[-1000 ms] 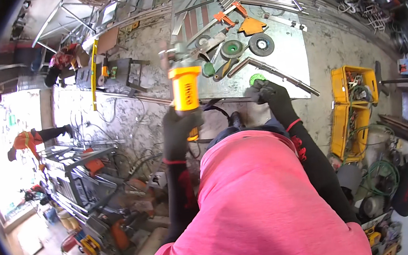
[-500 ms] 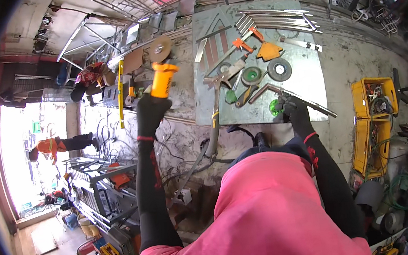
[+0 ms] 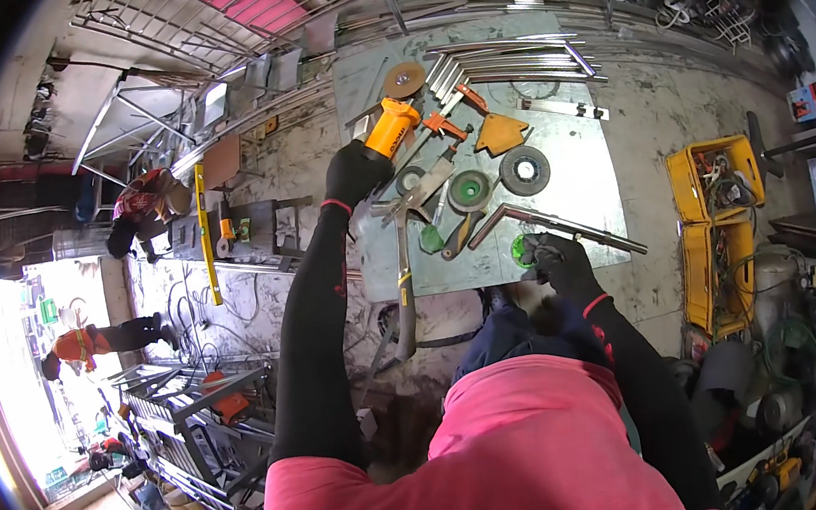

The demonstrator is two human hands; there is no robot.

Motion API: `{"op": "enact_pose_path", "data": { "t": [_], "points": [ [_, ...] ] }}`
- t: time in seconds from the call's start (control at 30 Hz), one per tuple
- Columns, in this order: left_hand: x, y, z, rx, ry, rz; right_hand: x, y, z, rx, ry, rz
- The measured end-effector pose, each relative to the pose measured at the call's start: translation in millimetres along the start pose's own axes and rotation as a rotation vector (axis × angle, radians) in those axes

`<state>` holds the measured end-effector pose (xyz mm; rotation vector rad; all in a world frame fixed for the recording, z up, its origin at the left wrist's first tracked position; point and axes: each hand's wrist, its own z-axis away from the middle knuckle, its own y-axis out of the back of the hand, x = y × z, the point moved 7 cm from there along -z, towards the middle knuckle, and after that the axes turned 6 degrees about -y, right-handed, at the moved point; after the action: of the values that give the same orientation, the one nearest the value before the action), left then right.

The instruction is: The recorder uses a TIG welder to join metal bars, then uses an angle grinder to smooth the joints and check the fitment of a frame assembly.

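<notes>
My left hand (image 3: 358, 172), in a black glove, is closed around the body of an orange angle grinder (image 3: 392, 128). Its brown disc (image 3: 403, 80) points away from me, over the far left part of the metal sheet (image 3: 583, 154). My gloved right hand (image 3: 558, 263) is at the sheet's near edge, fingers curled at a bright green round piece (image 3: 521, 250). Just beyond it lies an L-shaped metal tube (image 3: 565, 222). Between my hands are a green-centred disc (image 3: 470, 190), a black grinding wheel (image 3: 524, 170), an orange clamp (image 3: 444, 126), an orange arrow-shaped magnet (image 3: 500, 134) and a hammer (image 3: 404, 276).
Bent metal tubes (image 3: 517, 59) are stacked on the sheet's far side. Yellow crates (image 3: 717, 270) stand at right. A yellow spirit level (image 3: 206, 233) lies at left, near a crouching person (image 3: 146, 209). Another person in an orange vest (image 3: 86, 344) is by the bright doorway. Metal frames (image 3: 179, 412) fill the lower left.
My left hand has carried the grinder rightward, from beside the metal sheet to above it. The whole view has shifted a little. My right hand keeps its place by the green piece.
</notes>
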<state>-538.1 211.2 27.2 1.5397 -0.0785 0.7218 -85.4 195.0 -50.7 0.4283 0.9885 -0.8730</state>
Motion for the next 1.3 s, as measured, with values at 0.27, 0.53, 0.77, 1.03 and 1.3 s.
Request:
{"op": "enact_pose_path", "data": {
  "t": [0.27,0.53,0.77,1.03,1.3],
  "points": [
    [-16,-17,-11,-0.121,-0.005,-0.251,-5,-7,4,-0.034,0.119,0.206],
    [0,-5,-3,-0.119,0.023,-0.201,1,-5,1,-0.036,0.111,0.198],
    [9,-11,12,-0.042,0.091,-0.251,15,-2,-4,-0.021,0.113,0.197],
    [2,-12,35,0.013,0.150,-0.292,8,-10,1,-0.069,0.016,0.064],
    [12,-17,67,0.156,0.140,-0.255,9,-7,3,-0.114,0.016,0.045]
  ]
}}
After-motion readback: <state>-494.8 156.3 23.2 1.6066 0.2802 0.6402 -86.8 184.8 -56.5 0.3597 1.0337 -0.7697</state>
